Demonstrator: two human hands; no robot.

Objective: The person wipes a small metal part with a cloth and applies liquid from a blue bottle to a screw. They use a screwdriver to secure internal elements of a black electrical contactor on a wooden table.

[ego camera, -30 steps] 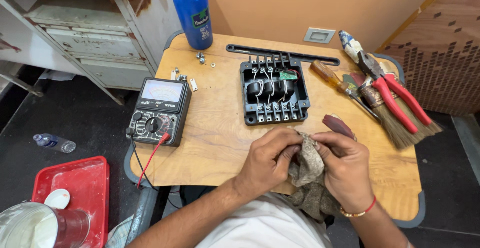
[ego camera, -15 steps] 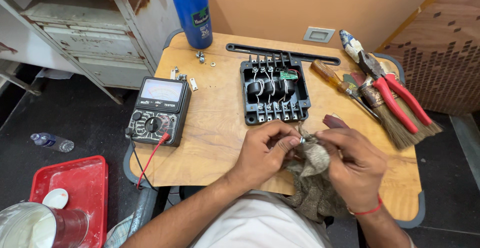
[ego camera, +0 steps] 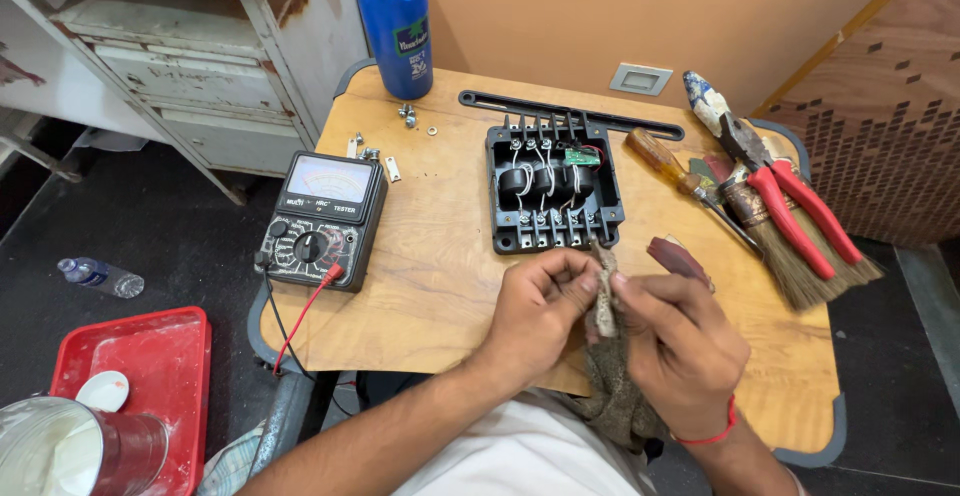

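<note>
My left hand [ego camera: 540, 308] and my right hand [ego camera: 678, 341] meet at the near edge of a small wooden table [ego camera: 440, 276]. Both pinch a grey-brown cloth [ego camera: 606, 296] between fingertips; its tail hangs down over my lap. Something small may be wrapped inside it, but it is hidden. Just beyond the hands lies an open black electrical unit [ego camera: 553, 184] with coils and screw terminals. A dark red oblong piece [ego camera: 677, 256] lies beside my right hand.
An analogue multimeter [ego camera: 322, 219] with a red lead sits at the left. A blue bottle [ego camera: 395, 21], loose screws [ego camera: 410, 114], black strip [ego camera: 570, 114], screwdriver [ego camera: 662, 161], red-handled pliers [ego camera: 790, 201] and brush [ego camera: 790, 256] ring the table. A red tray [ego camera: 135, 376] and plastic bottle [ego camera: 100, 276] are on the floor.
The cloth has been drawn up tighter between both hands. My fingers have shifted from rubbing a bunched wad to pinching a narrow fold of it, slightly nearer the black unit.
</note>
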